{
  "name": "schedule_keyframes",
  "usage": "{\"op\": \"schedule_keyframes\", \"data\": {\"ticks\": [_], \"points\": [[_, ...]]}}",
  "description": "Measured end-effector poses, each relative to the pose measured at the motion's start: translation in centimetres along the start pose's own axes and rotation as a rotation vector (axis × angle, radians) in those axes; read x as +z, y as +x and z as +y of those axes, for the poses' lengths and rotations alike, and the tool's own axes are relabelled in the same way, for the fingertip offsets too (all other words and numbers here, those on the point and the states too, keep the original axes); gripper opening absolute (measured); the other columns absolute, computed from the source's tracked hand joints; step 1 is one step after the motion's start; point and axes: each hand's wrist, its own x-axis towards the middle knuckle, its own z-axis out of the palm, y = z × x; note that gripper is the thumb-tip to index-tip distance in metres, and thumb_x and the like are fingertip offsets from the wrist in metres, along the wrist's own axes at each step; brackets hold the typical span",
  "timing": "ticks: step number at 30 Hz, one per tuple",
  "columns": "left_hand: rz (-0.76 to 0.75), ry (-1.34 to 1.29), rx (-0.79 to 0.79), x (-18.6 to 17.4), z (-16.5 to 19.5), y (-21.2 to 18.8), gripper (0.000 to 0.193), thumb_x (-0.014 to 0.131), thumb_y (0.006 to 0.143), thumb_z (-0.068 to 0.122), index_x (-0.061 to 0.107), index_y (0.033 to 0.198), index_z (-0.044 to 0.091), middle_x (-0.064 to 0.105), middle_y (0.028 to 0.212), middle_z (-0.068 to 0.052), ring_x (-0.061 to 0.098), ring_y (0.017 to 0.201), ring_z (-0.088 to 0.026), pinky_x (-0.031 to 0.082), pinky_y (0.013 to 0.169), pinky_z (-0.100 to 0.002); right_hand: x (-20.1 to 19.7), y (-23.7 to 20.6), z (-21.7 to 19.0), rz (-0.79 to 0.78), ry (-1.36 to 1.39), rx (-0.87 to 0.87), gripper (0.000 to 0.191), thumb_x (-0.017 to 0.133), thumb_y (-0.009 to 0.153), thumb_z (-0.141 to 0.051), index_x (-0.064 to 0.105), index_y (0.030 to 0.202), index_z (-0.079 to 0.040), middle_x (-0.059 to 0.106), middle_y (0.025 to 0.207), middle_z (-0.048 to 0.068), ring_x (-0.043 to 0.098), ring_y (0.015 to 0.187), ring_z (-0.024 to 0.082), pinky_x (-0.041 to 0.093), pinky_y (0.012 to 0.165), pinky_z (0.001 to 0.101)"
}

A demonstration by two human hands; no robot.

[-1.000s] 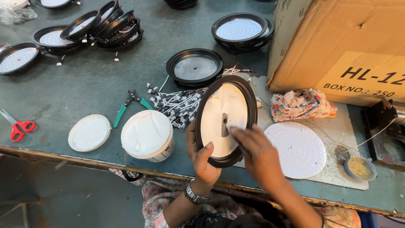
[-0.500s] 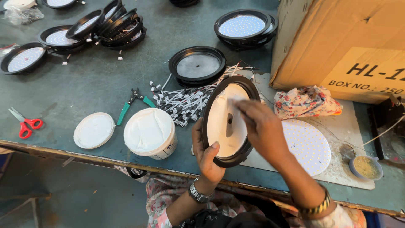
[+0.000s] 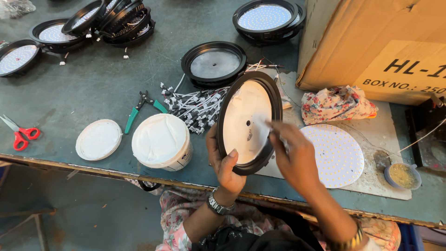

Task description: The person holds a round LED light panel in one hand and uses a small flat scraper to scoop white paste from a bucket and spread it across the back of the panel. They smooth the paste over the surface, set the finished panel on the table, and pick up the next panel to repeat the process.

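My left hand (image 3: 224, 163) grips the lower rim of a round black lamp housing (image 3: 248, 122), held tilted on edge above the table's front edge; its inner face is coated white. My right hand (image 3: 294, 158) pinches a thin small tool whose tip touches that white face. Just right of my hands, a white round disc dotted with tiny lights (image 3: 337, 155) lies flat on a stained white sheet. An open white tub of paste (image 3: 162, 141) stands left of my left hand, with its white lid (image 3: 98, 139) lying beside it.
A bundle of white-ended wires (image 3: 197, 107), green-handled pliers (image 3: 141, 108) and red scissors (image 3: 21, 135) lie on the teal table (image 3: 88, 88). More black housings (image 3: 214, 62) sit behind. A cardboard box (image 3: 381, 44), floral rag (image 3: 337, 104) and small dish of paste (image 3: 402, 175) stand right.
My right hand has slid from the upper part of the white face down to the lower right. The housing stays in my left hand, a little more tilted.
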Motion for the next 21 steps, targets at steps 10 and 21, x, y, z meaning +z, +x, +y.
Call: {"op": "schedule_keyframes", "data": {"ticks": [10,21], "points": [[-0.032,0.176,0.073,-1.9,-0.8,-0.7,0.082,0.065,0.088,0.026,0.03,0.155,-0.005,0.053,0.145,-0.021,0.052,0.132,-0.028,0.04,0.116,-0.041,1.7,-3.7,-5.1,-0.128,0.038,-0.062,0.036,0.069,0.084,-0.004,0.068,0.12,0.0,0.07,0.107,0.018,0.07,0.092,0.036,0.056,0.078,0.0396],[-0.041,0.142,0.105,-2.5,-1.9,-0.8,0.081,0.064,0.088,0.027,0.03,0.154,-0.005,0.052,0.145,-0.022,0.053,0.131,-0.03,0.042,0.113,-0.043,-0.2,7.0,-1.7,0.055,-0.086,0.052,0.022,0.066,0.089,-0.007,0.074,0.108,0.0,0.073,0.094,0.022,0.072,0.077,0.036,0.056,0.069,0.0415]]}}
